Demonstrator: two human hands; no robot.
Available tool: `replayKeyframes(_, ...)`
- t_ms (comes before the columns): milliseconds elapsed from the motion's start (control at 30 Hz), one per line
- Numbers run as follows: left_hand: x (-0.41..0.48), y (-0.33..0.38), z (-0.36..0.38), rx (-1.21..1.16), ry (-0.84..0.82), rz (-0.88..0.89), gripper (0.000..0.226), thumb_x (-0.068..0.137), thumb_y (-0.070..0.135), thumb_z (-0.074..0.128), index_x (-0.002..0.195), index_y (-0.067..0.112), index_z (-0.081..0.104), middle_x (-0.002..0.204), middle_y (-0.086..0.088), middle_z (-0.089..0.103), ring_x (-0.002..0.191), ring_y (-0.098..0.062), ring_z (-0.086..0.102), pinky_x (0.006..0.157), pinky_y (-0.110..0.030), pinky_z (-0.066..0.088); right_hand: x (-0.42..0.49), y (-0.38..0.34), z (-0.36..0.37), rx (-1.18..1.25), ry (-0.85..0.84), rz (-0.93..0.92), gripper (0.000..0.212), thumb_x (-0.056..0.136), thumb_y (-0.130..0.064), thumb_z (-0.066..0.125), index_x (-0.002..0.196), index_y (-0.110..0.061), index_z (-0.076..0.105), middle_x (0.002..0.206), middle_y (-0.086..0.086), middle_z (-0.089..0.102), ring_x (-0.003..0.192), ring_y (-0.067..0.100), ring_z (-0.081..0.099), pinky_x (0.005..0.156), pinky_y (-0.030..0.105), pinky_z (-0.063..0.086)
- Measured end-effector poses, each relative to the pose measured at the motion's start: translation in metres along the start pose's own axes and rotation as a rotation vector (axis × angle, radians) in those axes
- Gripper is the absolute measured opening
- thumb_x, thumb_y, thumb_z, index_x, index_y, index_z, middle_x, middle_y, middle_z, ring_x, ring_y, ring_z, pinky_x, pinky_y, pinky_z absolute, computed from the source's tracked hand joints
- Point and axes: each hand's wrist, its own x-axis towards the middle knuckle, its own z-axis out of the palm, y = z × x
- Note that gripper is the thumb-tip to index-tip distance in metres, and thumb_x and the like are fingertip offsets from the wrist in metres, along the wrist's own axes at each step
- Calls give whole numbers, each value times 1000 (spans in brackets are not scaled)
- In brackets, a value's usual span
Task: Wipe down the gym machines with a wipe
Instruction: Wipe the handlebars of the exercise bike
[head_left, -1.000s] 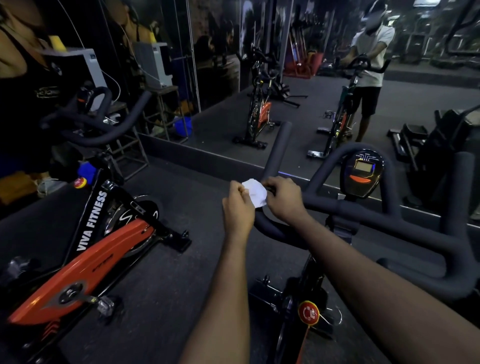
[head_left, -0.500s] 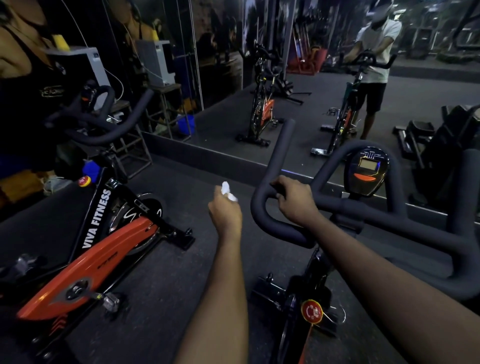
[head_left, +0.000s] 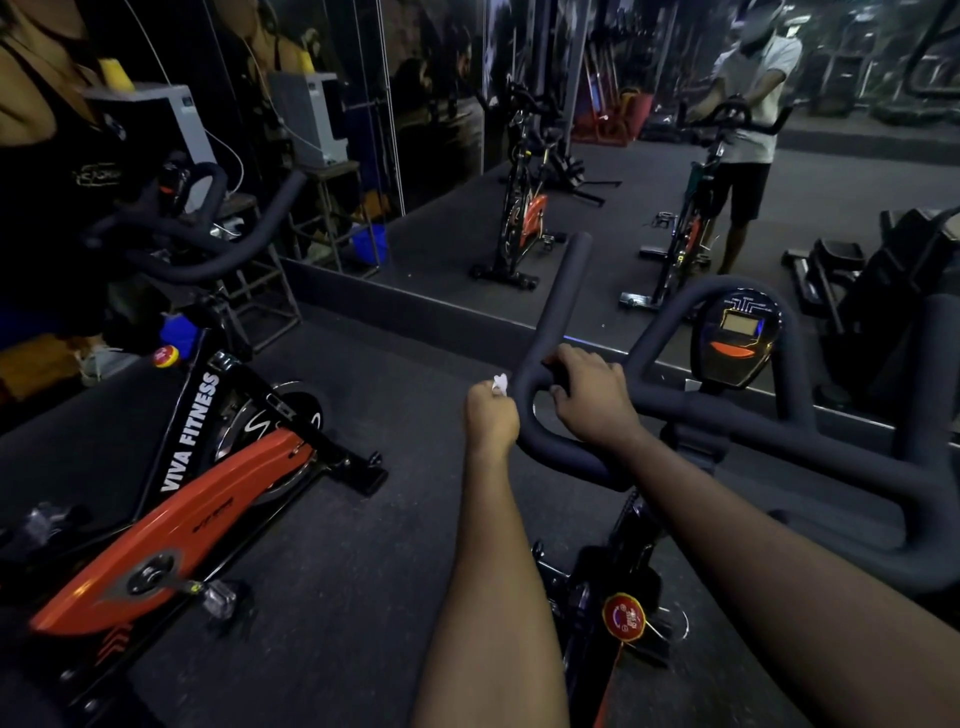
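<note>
Beside the near bend of the handlebar (head_left: 563, 296), we hold the wipe (head_left: 500, 383) bunched in our curled left hand (head_left: 491, 415) while our right hand (head_left: 592, 395) clasps the bar; soft and light, it likely wipes best wadded firmly.

Only thing I can actually read is "VIVA FITNESS" in white on the left spin bike's frame (head_left: 189, 434).
</note>
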Motion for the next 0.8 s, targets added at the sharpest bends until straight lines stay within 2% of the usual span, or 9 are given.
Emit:
replayKeyframes(100,-8,-15,-3,24,-22,14,38,106,24,45,92,-4,66,87,-16,71,85,-35,67,69,-39,49,1,-1,0,1,2,6,29,88,-16,61,116,-20,57,115,0,65,110,29,57,88,42,37)
replayKeyframes(200,-20,-36,-9,28,-29,47,54,105,46,38,82,4,64,85,-22,70,82,-38,67,72,-42,56,2,0,2,4,15,5,27,89,-16,61,116,-19,58,115,1,65,110,30,57,88,42,37)
replayKeyframes(267,-9,-29,-7,41,-28,65,40,105,30,46,74,5,55,79,-24,66,73,-30,63,65,-34,48,2,1,4,27,23,10,26,90,-15,61,116,-18,59,116,1,66,111,30,58,88,41,37)
replayKeyframes(333,13,-8,-2,68,4,82,29,102,15,49,75,6,56,82,-24,67,80,-34,65,64,-36,42,3,2,4,62,39,17,25,90,-12,61,115,-16,62,115,2,68,110,30,59,89,40,37)
replayKeyframes(433,52,25,16,110,-11,115,40,105,28,48,87,-4,64,96,-27,68,94,-41,65,66,-33,37,3,5,4,96,66,10,26,87,-8,61,112,-15,63,112,2,71,108,29,62,91,40,41)
replayKeyframes(533,82,57,41,202,-107,131,32,104,17,49,107,-9,67,116,-28,65,110,-39,61,74,-29,37,6,7,8,62,56,-1,30,85,-6,58,113,-17,61,108,1,70,104,27,62,90,37,37)
replayKeyframes(633,106,84,65,232,-135,162,30,104,12,48,113,-11,65,122,-30,63,116,-41,57,88,-36,41,9,9,14,3,24,-2,35,82,-5,56,113,-23,56,104,-3,64,100,22,59,85,33,27)
replayKeyframes(700,119,101,75,223,-144,198,28,103,11,48,111,-11,65,119,-30,64,114,-41,58,84,-37,40,10,11,17,-14,7,-2,38,79,-8,61,110,-27,52,103,-7,59,99,18,57,84,32,24)
replayKeyframes(800,129,117,79,197,-139,243,24,101,9,50,103,-10,65,111,-27,67,106,-35,62,71,-28,34,9,12,19,-11,5,-5,36,80,-13,65,106,-31,48,102,-11,56,99,14,56,86,30,22)
